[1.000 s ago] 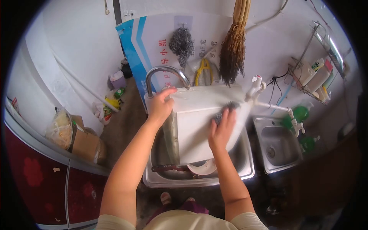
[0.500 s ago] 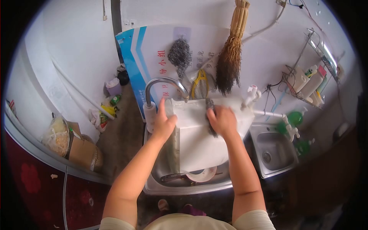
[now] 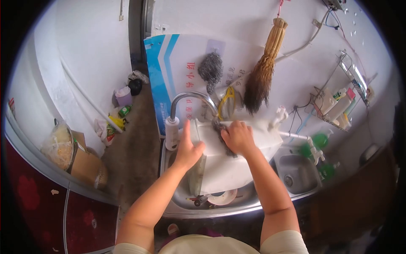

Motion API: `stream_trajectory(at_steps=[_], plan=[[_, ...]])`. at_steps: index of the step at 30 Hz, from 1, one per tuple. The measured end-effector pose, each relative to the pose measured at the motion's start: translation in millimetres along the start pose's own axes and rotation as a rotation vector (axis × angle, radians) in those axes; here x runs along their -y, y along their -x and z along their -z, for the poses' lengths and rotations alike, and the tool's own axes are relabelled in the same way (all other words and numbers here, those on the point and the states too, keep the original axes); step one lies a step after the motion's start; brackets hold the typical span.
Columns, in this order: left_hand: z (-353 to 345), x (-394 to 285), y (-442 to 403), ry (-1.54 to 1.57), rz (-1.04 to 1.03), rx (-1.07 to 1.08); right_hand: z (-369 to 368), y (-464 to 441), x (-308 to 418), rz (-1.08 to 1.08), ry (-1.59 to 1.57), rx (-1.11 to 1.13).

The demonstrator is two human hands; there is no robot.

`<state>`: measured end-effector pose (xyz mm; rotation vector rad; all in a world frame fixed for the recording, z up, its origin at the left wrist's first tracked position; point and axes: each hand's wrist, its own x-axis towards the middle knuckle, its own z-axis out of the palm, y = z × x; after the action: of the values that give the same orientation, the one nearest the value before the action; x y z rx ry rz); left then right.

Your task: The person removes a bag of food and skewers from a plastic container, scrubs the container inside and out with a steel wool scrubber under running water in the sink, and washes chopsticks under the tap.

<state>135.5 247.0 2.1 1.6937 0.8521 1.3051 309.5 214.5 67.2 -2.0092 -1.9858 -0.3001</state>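
Observation:
A large white box-shaped container (image 3: 230, 173) lies tilted over the left sink basin (image 3: 249, 205), below the curved metal faucet (image 3: 194, 94). My left hand (image 3: 188, 148) grips its left edge, thumb toward the top and fingers along the side. My right hand (image 3: 239, 137) is closed around a dark grey steel wool scrubber (image 3: 222, 135), pressed against the container's upper surface. Beneath the container, a white bowl (image 3: 223, 197) and a dark-handled utensil (image 3: 200, 200) sit in the basin, partly hidden.
A second small basin (image 3: 298, 171) is at right, with a white tap (image 3: 315, 154) and green bottles (image 3: 320, 140) beyond. A straw broom (image 3: 266, 67), a mesh scouring pad (image 3: 210, 70) and yellow-handled scissors (image 3: 227, 103) hang behind. A wire rack (image 3: 334, 103) holds bottles. Cardboard box (image 3: 88, 165) stands left.
My right hand has moved the steel wool scrubber leftward across the container. My left hand stays at the container's left edge. The camera view has shifted slightly.

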Motion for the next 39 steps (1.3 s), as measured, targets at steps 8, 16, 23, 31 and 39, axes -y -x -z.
stream_trajectory(at_steps=[8, 16, 23, 31, 39], plan=[[1, 5, 5, -0.122, -0.06, -0.014, -13, 5, 46, 0.135, -0.122, 0.002], [5, 2, 8, -0.079, -0.032, -0.014, -9, 7, -35, -0.109, 0.009, 0.032], [10, 4, 6, -0.215, -0.036, 0.053, 7, 23, -70, -0.289, -0.06, -0.097], [33, -14, 5, -0.201, 0.045, 0.163, -7, 34, 23, 0.137, -0.301, -0.191], [47, -16, 1, -0.219, 0.051, 0.243, 19, 70, -108, -0.317, -0.141, -0.399]])
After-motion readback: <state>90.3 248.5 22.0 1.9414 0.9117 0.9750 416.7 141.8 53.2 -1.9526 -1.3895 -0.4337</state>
